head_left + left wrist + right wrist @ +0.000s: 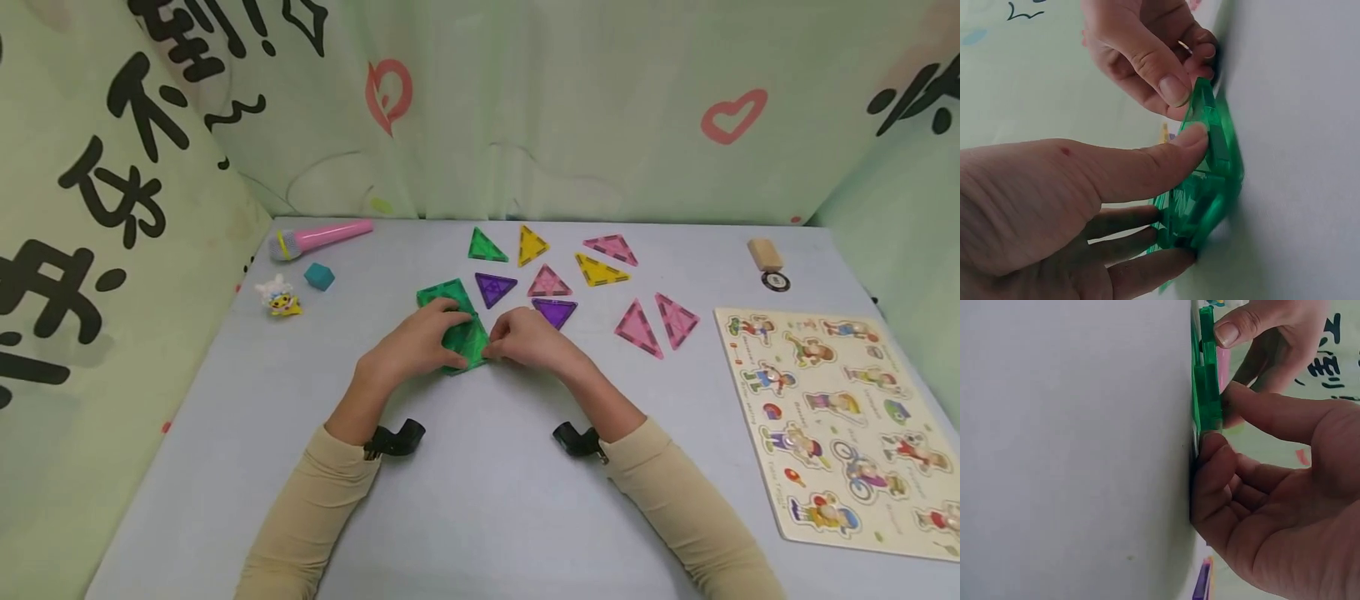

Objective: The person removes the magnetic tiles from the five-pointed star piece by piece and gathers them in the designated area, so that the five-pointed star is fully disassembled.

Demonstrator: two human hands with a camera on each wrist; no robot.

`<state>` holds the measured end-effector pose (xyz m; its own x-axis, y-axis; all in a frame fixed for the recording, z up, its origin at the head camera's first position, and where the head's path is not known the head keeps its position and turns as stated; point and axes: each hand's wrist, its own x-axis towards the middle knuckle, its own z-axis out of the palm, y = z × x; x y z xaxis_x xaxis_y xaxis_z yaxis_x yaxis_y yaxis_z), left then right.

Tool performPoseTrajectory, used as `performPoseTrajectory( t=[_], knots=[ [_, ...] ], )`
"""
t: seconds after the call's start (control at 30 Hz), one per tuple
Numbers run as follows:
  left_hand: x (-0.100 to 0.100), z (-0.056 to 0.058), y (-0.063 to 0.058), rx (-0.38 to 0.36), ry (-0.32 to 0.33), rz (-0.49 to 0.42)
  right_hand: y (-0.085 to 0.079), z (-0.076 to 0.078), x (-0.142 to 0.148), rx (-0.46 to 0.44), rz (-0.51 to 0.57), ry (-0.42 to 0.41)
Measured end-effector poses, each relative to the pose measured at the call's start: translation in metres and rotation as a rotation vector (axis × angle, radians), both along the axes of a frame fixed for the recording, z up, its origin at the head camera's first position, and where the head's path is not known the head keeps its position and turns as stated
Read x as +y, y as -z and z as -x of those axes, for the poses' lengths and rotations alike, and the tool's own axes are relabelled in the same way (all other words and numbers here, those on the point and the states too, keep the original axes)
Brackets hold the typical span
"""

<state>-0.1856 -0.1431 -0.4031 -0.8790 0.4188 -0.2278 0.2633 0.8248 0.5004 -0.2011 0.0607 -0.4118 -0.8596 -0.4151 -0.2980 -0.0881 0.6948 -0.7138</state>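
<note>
1. The green tiles (pixel 467 335) are on the table (pixel 480 500), between the two hands. From my place I cannot tell how many pieces there are, nor whether they are joined or only laid together. If they are only laid together, one could slide away when another is pulled.

2. The left hand (pixel 416 333) holds these tiles, with the thumb at one edge and the other fingers spread at the opposite side. I think too strong a squeeze there might tilt the pieces or open a seam.

3. The right hand (pixel 525 337) has its fingers narrow, pinching the corner at its own side. This hold seems to me rather small, so the corner may slip out if the hands pull unevenly.

4. A purple triangle (pixel 555 312) lies just behind the right hand, partly covered by it. If the knuckles go backward, they could push it against the pink triangle (pixel 550 282) near it.
</note>
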Motion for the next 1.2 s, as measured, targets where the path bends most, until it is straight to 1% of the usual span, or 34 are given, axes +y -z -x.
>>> performPoseTrajectory(
  t=[0.2,0.37,0.47,0.53,0.7,0.83,1.07,1.2],
  knots=[
    [0.004,0.0,-0.001,-0.038,-0.004,0.005,0.004,0.001,0.003,-0.111,0.141,0.063],
    [0.005,-0.001,-0.003,-0.052,-0.008,0.005,0.007,0.002,0.002,-0.196,0.264,0.081],
    [0.004,-0.002,-0.004,-0.042,-0.001,0.006,0.01,0.004,0.004,-0.236,0.342,0.098],
    [0.002,-0.001,-0.004,-0.022,0.005,0.015,0.012,0.006,0.006,-0.256,0.382,0.103],
    [-0.002,0.002,-0.003,0.024,0.024,0.044,0.014,0.009,0.012,-0.271,0.422,0.079],
    [-0.006,0.004,-0.003,0.016,0.043,0.041,0.015,0.011,0.015,-0.309,0.463,0.066],
    [-0.01,0.009,-0.001,0.026,0.092,0.006,0.015,0.012,0.02,-0.376,0.534,0.053],
    [-0.013,0.011,0.002,-0.002,0.109,-0.004,0.013,0.013,0.022,-0.398,0.56,0.037]
  ],
)
